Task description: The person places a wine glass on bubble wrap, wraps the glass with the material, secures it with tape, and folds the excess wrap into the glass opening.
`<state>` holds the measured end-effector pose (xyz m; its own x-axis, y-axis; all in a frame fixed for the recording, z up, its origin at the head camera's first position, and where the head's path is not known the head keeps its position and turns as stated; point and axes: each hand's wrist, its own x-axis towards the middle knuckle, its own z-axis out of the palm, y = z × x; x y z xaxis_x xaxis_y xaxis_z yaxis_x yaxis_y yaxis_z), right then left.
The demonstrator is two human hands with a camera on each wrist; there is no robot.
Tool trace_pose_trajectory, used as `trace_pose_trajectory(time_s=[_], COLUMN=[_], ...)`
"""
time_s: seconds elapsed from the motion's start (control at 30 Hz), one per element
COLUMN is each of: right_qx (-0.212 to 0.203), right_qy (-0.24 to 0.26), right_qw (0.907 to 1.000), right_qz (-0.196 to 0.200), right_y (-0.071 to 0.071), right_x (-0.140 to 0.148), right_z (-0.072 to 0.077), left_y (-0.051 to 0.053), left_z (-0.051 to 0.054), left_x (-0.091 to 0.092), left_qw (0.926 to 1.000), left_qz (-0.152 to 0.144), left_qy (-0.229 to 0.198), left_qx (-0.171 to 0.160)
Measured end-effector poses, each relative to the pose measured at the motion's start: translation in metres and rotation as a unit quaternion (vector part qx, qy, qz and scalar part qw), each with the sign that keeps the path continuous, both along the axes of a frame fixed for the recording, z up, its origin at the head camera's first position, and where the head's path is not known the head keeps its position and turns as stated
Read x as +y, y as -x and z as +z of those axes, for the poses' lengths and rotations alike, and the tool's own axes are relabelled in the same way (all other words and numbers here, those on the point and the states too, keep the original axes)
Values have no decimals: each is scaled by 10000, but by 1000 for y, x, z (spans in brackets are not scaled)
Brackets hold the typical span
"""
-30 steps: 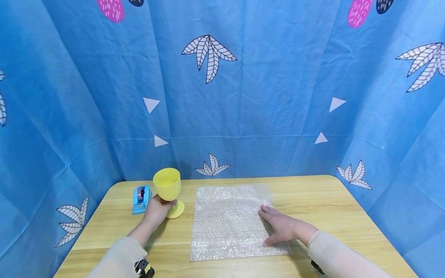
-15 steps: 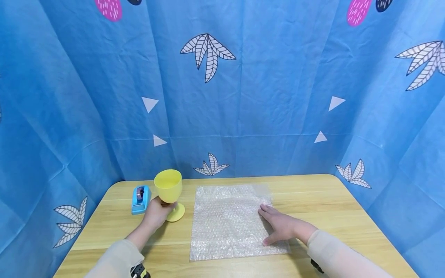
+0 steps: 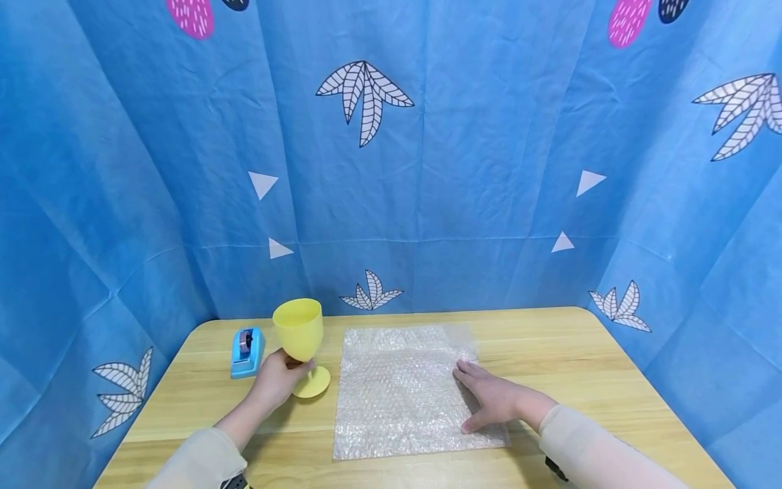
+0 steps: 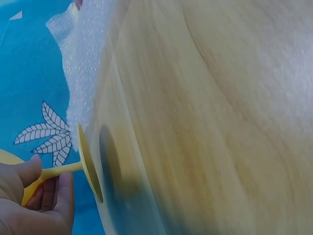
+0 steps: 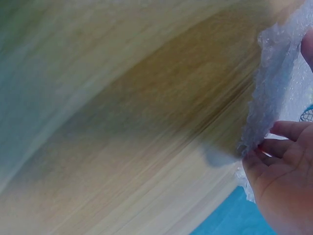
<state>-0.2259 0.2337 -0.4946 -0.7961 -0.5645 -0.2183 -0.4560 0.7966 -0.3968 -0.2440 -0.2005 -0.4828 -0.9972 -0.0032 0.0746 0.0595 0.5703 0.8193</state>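
A yellow goblet (image 3: pixel 298 333) is held by its stem in my left hand (image 3: pixel 275 382); in the left wrist view, thumb and fingers of the left hand (image 4: pixel 41 205) pinch the stem, and the goblet's round base (image 4: pixel 90 164) is off the wooden surface, with a shadow beside it. A square sheet of bubble wrap (image 3: pixel 397 401) lies flat in the middle of the table. My right hand (image 3: pixel 497 401) rests on the sheet's right edge with fingers spread. From the right wrist view, the fingertips of the right hand (image 5: pixel 283 166) touch the bubble wrap (image 5: pixel 269 83).
A blue tape dispenser (image 3: pixel 247 353) stands at the table's left, just beyond my left hand. Blue patterned curtain (image 3: pixel 427 170) hangs behind the wooden table (image 3: pixel 550 339) and along both its sides.
The goblet and my left hand have moved slightly right and toward me. My right hand and the bubble wrap have stayed in place.
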Motion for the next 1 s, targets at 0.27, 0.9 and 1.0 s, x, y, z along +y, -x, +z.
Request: trace_pose_trajectory(time_s=[0.27,0.9,1.0], right_qx=[-42,-25,-34], right_qy=[-6,-43,-50], right_qw=[10000,10000,10000], right_qz=[-53,-16,-30], right_y=[-1,-1,-1], right_x=[0,-2,-2], right_z=[1,3,4], left_y=[-7,-10,-10], left_z=[11,12,11], left_x=[10,25,29], left_qw=[9996,9928,9908], left_qz=[-184,-330,-347], left_qy=[27,-897,-1001], left_qx=[-193,-724,-845])
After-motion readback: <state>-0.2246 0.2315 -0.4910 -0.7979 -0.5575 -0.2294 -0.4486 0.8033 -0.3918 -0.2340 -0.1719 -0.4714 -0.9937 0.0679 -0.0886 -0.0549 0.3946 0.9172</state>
